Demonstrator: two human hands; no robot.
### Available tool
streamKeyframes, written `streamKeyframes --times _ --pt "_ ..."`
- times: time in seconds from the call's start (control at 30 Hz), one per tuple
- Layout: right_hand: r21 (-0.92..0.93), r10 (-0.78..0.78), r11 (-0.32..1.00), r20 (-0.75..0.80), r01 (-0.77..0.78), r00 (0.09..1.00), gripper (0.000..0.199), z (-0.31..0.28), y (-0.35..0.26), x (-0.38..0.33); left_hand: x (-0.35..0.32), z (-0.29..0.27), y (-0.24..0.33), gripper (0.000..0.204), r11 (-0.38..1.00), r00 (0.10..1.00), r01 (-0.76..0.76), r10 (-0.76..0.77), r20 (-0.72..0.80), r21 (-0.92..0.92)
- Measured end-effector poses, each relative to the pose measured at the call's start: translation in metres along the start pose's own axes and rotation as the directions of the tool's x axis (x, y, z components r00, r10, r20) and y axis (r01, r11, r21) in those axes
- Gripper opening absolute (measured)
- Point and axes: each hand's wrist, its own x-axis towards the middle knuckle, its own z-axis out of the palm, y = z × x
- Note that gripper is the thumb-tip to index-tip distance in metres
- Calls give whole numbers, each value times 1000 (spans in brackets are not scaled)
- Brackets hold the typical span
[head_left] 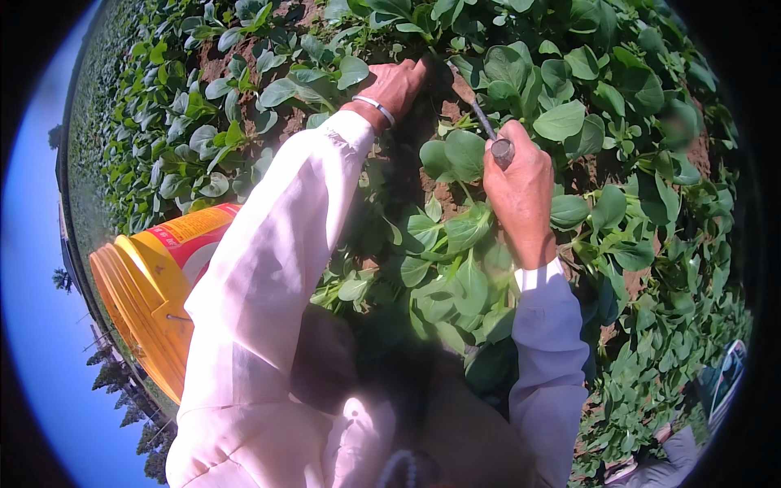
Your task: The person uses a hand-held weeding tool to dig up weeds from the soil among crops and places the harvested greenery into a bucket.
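Observation:
My right hand is wrapped round the handle of a small hand weeder. Its thin metal shaft points up and left, ending in a narrow, soil-brown blade low among the stems. My left hand, with a silver bangle at the wrist, reaches down to the base of the leafy greens near the blade tip. Its fingers are curled together, their tips in shadow; what they grip is hidden. Broad-leaved green plants stand just in front of me, below the weeder.
A yellow and red plastic bucket lies tilted to the left of my left arm. Rows of greens cover brown soil all round. At the lower right, part of another person's grey clothing shows near a blue and white object.

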Motion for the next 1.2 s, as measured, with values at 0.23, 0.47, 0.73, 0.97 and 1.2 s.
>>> streamKeyframes --times 0.23,0.47,0.73,0.97,1.2 --pt "43 115 992 53 -118 992 14 -8 2 17 34 8 0 22 970 970 241 -242 -39 -27" --pt "163 148 977 -69 -136 987 17 -3 21 4 47 0 7 27 973 975 203 -212 -70 -112" --pt "152 109 982 21 -111 994 18 -10 16 10 -37 -14 -5 49 838 998 60 -41 47 -542" --pt "140 11 990 -78 0 997 14 34 -8 55 -31 -31 2 33 906 980 97 -159 -117 -412" --pt "-96 -45 995 -40 41 998 13 25 -12 63 11 -4 -21 17 970 944 138 -190 -271 -199"
